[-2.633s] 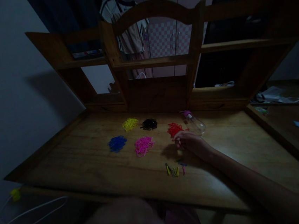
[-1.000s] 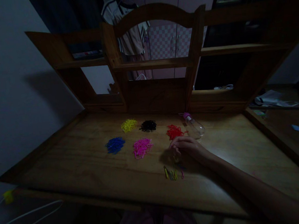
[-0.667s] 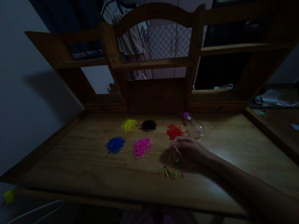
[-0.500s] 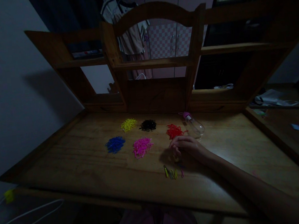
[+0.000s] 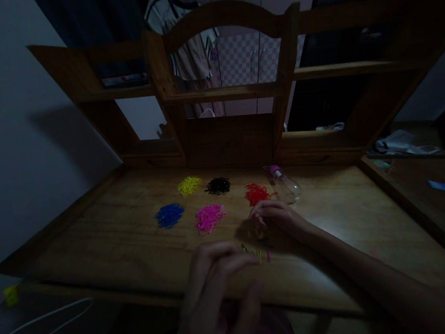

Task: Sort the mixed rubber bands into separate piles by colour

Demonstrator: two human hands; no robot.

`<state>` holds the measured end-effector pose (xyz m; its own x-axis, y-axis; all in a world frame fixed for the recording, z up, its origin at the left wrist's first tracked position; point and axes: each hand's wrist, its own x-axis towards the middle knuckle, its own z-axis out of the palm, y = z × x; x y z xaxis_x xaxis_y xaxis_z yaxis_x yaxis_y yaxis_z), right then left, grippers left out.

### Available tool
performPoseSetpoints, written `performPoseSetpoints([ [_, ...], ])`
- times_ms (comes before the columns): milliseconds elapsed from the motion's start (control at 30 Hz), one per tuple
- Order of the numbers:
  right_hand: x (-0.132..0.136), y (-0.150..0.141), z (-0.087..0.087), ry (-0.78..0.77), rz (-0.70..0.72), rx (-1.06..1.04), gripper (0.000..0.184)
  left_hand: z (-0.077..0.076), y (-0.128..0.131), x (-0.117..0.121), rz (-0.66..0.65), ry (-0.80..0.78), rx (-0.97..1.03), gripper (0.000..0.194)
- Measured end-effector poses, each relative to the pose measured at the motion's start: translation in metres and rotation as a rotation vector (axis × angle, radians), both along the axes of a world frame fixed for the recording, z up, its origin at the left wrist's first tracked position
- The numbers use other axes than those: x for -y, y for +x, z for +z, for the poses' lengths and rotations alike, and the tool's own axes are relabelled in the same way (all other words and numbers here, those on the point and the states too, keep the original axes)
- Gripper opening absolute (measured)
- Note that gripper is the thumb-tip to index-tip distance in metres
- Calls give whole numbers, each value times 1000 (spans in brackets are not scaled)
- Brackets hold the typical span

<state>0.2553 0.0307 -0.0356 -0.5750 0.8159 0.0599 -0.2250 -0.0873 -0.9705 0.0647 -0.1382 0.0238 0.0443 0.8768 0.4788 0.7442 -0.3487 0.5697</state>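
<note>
My left hand (image 5: pixel 219 293) is over the desk's front edge, blurred, its thumb and fingers apart and nothing seen in it. Its fingertips partly cover a short row of small, thin loop-like pieces (image 5: pixel 259 256), yellow, dark and pink. My right hand (image 5: pixel 280 216) rests on the desktop with loosely curled fingers, above a few dim small pieces (image 5: pixel 260 233). Just beyond it lies a red pile (image 5: pixel 257 193) of such pieces. Further left are a pink pile (image 5: pixel 209 218), a black pile (image 5: pixel 218 185), a yellow pile (image 5: pixel 188 185) and a blue pile (image 5: pixel 169 215).
A clear bulb-shaped bottle (image 5: pixel 288 189) with a pink cap lies behind my right hand. The wooden shelf unit (image 5: pixel 228 140) stands along the back of the desk (image 5: pixel 116 250). A white cable (image 5: pixel 51 312) hangs at the lower left.
My left hand has come into view from below and now reaches over the front of the desk, beside the small row. My right hand stays nearly in place.
</note>
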Motion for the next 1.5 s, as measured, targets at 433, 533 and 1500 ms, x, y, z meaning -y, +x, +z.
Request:
performPoseSetpoints([
  [433, 1, 1, 3, 1, 12, -2, 18, -42, 23, -65, -12, -338, -244, 15],
  [533, 1, 2, 3, -1, 12, 5, 18, -40, 23, -70, -42, -360, -268, 18],
  [1500, 1, 1, 5, 33, 19, -13, 15, -36, 31, -81, -437, -359, -194, 11],
])
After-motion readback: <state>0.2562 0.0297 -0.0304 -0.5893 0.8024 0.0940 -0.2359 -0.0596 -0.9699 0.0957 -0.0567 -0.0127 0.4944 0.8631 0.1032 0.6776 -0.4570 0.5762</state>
